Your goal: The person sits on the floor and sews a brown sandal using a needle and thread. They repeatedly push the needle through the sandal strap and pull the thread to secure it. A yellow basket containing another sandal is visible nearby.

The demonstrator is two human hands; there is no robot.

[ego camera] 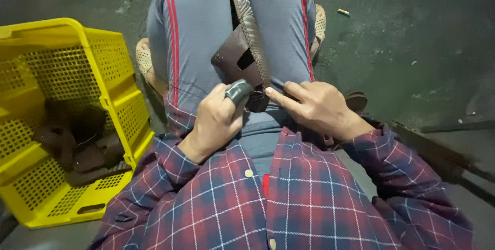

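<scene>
A dark brown leather sandal (242,54) with a braided edge lies between my knees on my grey trousers. My left hand (214,121) is closed around a small dark grey tool (238,90), whose tip rests against the sandal's near end. My right hand (319,108) lies on my right thigh, its forefinger and thumb pinching the sandal's near edge beside the braid. I cannot make out the tool's working end, which is hidden against the leather.
A yellow perforated plastic crate (111,69) stands at my left and holds several dark brown leather pieces (77,142). My feet in light woven sandals (144,62) rest on the dark concrete floor (412,33). A cigarette butt (343,12) lies at the far right.
</scene>
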